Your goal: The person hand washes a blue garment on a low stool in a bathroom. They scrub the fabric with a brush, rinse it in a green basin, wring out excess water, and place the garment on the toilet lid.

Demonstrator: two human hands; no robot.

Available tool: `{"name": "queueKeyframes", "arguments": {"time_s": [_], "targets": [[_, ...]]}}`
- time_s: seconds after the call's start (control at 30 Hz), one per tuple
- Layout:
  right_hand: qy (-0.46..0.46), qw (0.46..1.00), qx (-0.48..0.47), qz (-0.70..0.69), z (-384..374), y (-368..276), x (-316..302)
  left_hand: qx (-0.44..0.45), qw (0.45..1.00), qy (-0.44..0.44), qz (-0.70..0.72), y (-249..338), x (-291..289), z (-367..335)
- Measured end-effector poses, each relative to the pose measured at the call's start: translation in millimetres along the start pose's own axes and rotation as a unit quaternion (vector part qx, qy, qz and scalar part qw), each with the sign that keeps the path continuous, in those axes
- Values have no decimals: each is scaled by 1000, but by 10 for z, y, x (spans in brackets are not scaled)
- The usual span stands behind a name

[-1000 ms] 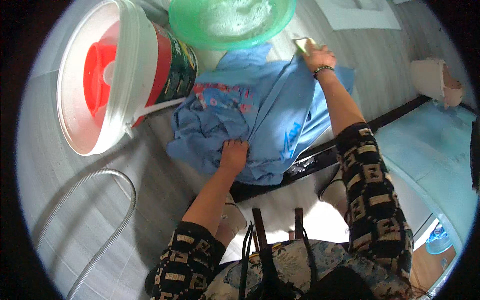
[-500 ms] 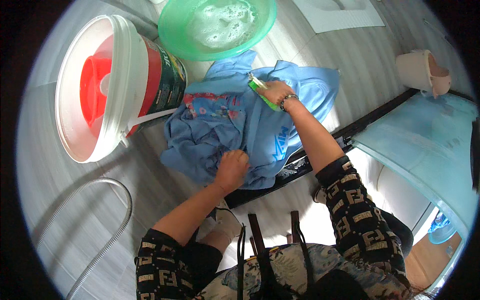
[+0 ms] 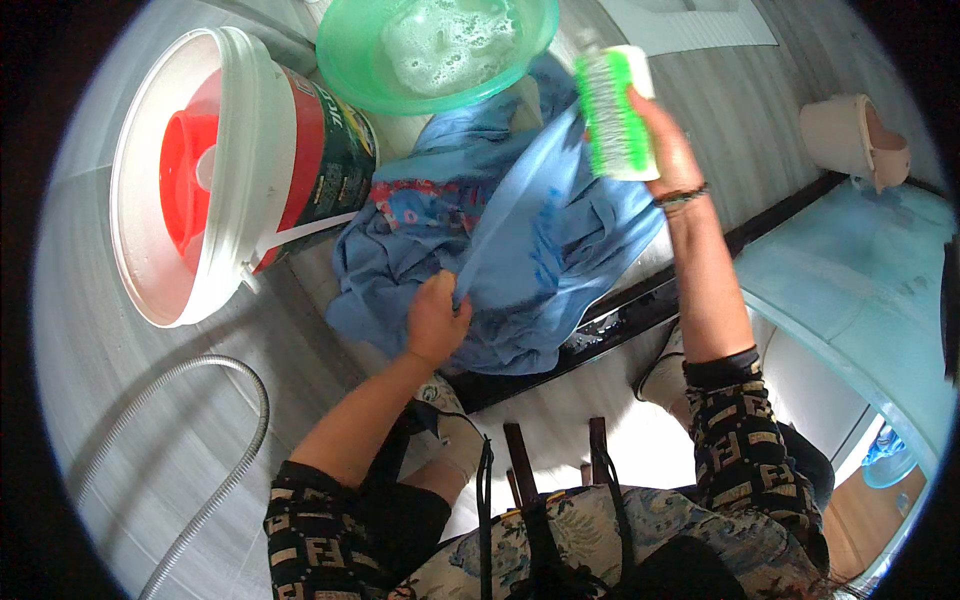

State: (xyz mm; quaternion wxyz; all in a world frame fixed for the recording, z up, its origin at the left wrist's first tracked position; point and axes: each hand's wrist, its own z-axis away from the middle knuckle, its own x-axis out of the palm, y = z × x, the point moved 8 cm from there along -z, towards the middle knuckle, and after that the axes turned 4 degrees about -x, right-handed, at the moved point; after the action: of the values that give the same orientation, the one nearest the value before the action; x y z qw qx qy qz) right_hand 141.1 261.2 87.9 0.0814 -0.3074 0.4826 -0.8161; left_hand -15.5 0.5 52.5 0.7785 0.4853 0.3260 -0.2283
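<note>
The left hand [image 3: 438, 318] is closed, its fingers curled around a bunched fold of the blue garment [image 3: 610, 225]. The garment lies spread and rumpled on the grey floor [image 3: 330, 400], ahead of the person: most of it stretches forward and to the right of this hand, with crumpled cloth to its left as well. From the grip, a smooth fold of cloth slants up and right toward the brush.

The right hand [image 3: 668, 150] is partly closed around the right side of a white-backed brush [image 3: 618, 120] with green bristles, thumb and fingers along its edge. The bristles face left and toward the camera. The brush is just beside the far right part of the garment; whether it touches the cloth cannot be told.

Just beyond the garment stands a green basin [image 3: 440, 105] of foamy water. To the left is a white bucket [image 3: 255, 150] with a red, dark-green label, and nearer the person, a grey hose [image 3: 245, 455] curves across the floor.
</note>
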Motion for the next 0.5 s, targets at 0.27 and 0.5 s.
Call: {"name": "queueKeyframes", "arguments": {"time_s": [0.27,0.5], "targets": [[166,909,76,375,443,585,-1512,293,940,-60,-162,774,368,78],[77,702,-135,695,914,1123,96,207,947,-189,-154,284,1144,203]]}}
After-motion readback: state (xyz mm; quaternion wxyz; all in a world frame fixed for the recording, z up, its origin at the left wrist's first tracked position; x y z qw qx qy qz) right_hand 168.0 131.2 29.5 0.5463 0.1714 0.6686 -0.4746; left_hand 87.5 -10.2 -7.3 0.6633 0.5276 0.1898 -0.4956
